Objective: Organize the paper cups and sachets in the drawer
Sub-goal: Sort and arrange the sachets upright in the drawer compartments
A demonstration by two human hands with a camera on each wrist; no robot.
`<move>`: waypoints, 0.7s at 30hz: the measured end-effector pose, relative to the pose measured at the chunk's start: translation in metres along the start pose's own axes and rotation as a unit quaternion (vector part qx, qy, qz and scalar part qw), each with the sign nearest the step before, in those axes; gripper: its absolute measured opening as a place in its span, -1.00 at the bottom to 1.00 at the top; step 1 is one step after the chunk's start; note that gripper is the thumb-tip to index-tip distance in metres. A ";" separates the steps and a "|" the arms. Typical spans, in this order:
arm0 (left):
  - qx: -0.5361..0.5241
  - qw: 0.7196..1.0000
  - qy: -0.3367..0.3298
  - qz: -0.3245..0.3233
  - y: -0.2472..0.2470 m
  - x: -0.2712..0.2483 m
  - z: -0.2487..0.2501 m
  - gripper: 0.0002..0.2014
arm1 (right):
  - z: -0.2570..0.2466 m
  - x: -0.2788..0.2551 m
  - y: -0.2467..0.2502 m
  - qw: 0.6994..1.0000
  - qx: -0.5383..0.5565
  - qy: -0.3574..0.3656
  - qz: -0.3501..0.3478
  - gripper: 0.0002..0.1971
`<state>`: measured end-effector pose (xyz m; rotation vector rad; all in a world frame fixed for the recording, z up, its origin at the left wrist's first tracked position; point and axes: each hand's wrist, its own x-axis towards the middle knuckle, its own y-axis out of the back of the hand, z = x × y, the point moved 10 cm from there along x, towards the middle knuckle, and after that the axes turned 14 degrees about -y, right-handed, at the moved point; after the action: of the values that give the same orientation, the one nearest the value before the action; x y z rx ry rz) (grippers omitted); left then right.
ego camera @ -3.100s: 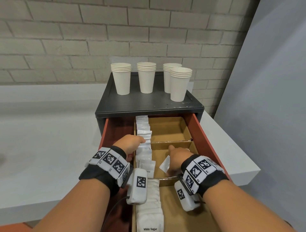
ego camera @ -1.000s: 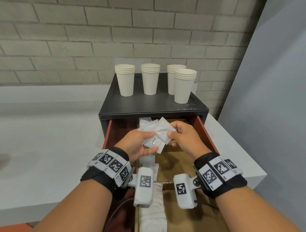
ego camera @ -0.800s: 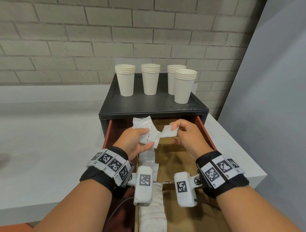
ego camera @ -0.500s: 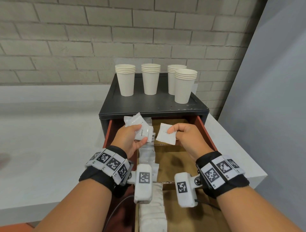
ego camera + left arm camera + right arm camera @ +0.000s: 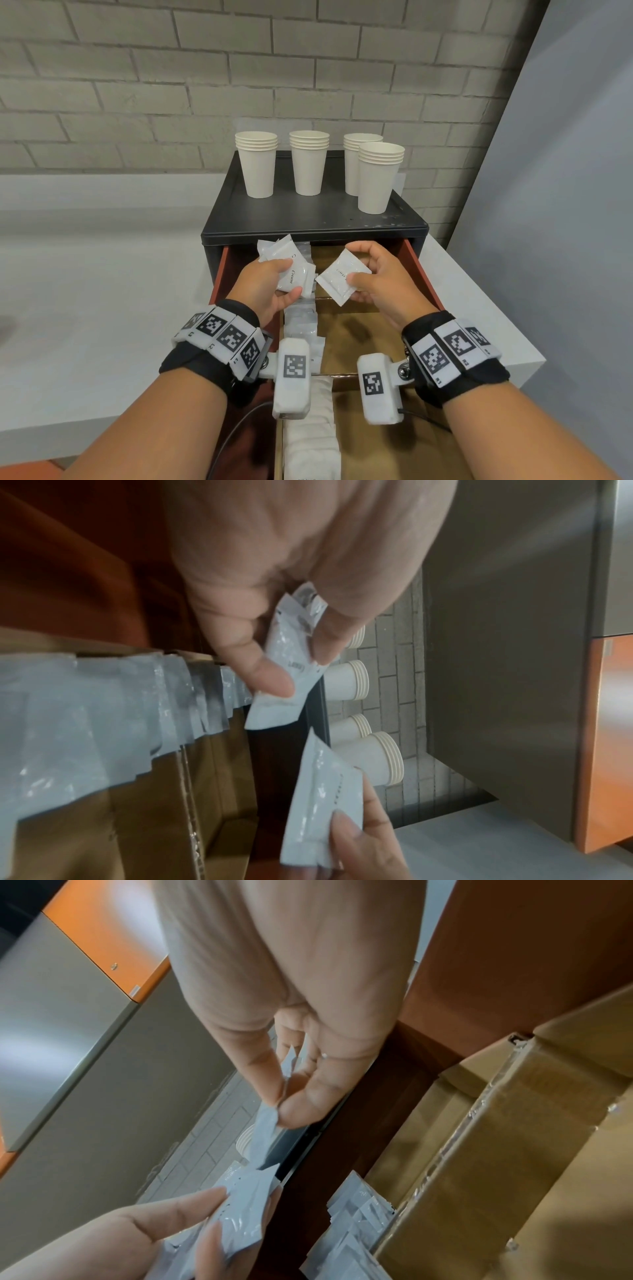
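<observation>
My left hand (image 5: 270, 284) grips a small bundle of white sachets (image 5: 291, 263) above the open drawer (image 5: 419, 270); the same bundle (image 5: 291, 658) shows pinched between thumb and fingers in the left wrist view. To its right, my right hand (image 5: 373, 274) pinches a single white sachet (image 5: 339, 275) by one corner, seen edge-on as the single sachet (image 5: 265, 1131) in the right wrist view. A row of white sachets (image 5: 301, 325) stands in the left cardboard compartment of the drawer. Several stacks of white paper cups (image 5: 308, 164) stand on the black cabinet top (image 5: 308, 216).
Cardboard dividers (image 5: 352, 329) split the drawer; the right-hand compartments hold nothing visible. The cabinet sits on a white counter (image 5: 102, 291) against a grey brick wall (image 5: 171, 85). A grey panel (image 5: 565, 205) rises at the right.
One second ago both hands held the sachet bundle together. The right hand has since pulled one sachet off to the right, and the left hand keeps the others.
</observation>
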<state>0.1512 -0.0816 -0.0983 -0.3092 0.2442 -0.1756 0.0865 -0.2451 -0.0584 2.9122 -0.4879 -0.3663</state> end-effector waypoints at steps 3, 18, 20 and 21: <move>0.005 1.000 0.002 -0.008 -0.001 0.000 0.000 -0.78 | 0.000 -0.001 -0.003 1.000 0.014 -0.005 -0.021 -0.53; -0.009 1.000 -0.003 0.003 0.004 -0.001 0.004 -0.65 | 0.013 0.003 -0.003 0.998 -0.060 -0.031 0.015 -0.89; -0.003 1.000 0.001 -0.014 0.000 -0.003 0.003 -0.65 | 0.014 0.004 -0.005 0.997 -0.064 -0.036 0.016 -0.74; -0.003 1.000 0.003 -0.023 -0.002 -0.004 0.002 -0.64 | 0.014 0.004 -0.008 0.997 -0.066 -0.038 0.012 -0.66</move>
<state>0.1479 -0.0823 -0.0949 -0.3200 0.2442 -0.2211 0.0886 -0.2408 -0.0742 2.7709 -0.4896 -0.4884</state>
